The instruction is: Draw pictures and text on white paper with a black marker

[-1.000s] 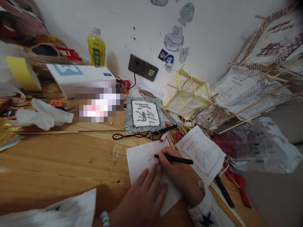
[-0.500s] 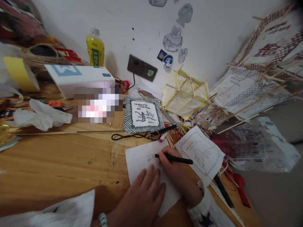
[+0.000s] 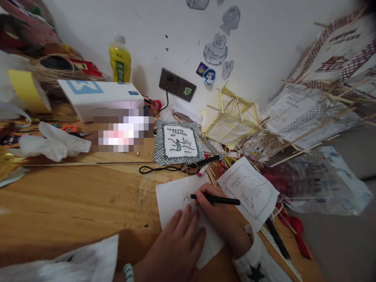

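A white sheet of paper (image 3: 171, 192) lies on the wooden table, with a small dark drawing near its middle. My left hand (image 3: 178, 237) rests flat on the sheet, its fingers spread just below the drawing. In my right hand (image 3: 210, 205) is a black pen (image 3: 225, 200), pinched near its front, the tip at the drawing. To the right of that hand lies a paper with a pencil-like drawing and a patterned border (image 3: 249, 192). Behind the sheet sits a picture with a green patterned border (image 3: 179, 141).
Yellow paper on a stick frame (image 3: 230, 119) stands against the wall, beside larger stick-and-paper frames (image 3: 308, 109). A white box (image 3: 102, 98), yellow bottle (image 3: 120, 60), crumpled tissue (image 3: 55, 143) and yellow tape roll (image 3: 28, 92) are at the left. A plastic bag (image 3: 326, 184) hangs at the right edge.
The pen tip has shifted very slightly on the drawing. My left hand stays in place on the sheet, and the whole view has moved a little.
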The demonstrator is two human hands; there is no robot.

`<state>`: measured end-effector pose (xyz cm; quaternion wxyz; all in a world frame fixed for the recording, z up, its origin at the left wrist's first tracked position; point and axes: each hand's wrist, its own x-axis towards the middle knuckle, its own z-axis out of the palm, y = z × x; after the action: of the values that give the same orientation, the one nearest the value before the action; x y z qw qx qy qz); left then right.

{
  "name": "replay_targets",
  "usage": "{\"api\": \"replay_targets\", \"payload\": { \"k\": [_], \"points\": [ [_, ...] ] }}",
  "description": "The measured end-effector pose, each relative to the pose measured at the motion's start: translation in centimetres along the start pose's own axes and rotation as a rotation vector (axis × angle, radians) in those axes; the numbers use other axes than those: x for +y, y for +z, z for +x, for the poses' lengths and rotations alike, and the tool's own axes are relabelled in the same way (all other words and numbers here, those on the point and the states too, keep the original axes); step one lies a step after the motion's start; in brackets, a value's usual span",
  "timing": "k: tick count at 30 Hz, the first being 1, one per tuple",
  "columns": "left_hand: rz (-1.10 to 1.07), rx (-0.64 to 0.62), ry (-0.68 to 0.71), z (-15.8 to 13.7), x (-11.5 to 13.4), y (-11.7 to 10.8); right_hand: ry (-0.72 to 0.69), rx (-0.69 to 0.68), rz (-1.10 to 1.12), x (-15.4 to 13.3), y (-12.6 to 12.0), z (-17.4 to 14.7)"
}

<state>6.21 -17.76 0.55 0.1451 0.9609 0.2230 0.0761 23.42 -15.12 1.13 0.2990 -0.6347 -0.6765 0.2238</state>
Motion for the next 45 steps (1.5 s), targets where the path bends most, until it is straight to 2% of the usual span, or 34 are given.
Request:
{"api": "replay_targets", "payload": {
  "k": [5,13,18,27,32,37,41,45],
  "points": [
    [0.005,0.004,-0.001,0.0,0.1,-0.2,-0.021,-0.076,0.048,-0.4,0.0,-0.1],
    [0.024,0.045,-0.007,-0.1,0.0,0.7,-0.053,-0.077,0.154,-0.4,0.1,0.2],
    [0.006,-0.009,0.046,0.1,-0.4,0.5,-0.052,-0.08,0.178,0.0,0.3,0.4],
    [0.053,0.069,-0.009,-0.1,0.2,0.7,-0.058,-0.102,0.203,-0.1,0.2,0.4],
    [0.035,0.058,-0.006,-0.2,0.2,0.7,-0.024,-0.055,0.121,0.0,0.1,0.3],
    [-0.013,0.036,-0.016,-0.2,0.2,0.0,-0.046,-0.077,0.095,0.0,0.0,0.1],
    [-0.064,-0.031,0.001,0.0,0.0,-0.6,0.02,0.034,0.023,0.7,-0.2,0.4],
    [-0.085,-0.061,0.0,0.2,-0.1,-1.0,0.022,0.033,0.006,1.0,-0.3,0.7]
  ]
}}
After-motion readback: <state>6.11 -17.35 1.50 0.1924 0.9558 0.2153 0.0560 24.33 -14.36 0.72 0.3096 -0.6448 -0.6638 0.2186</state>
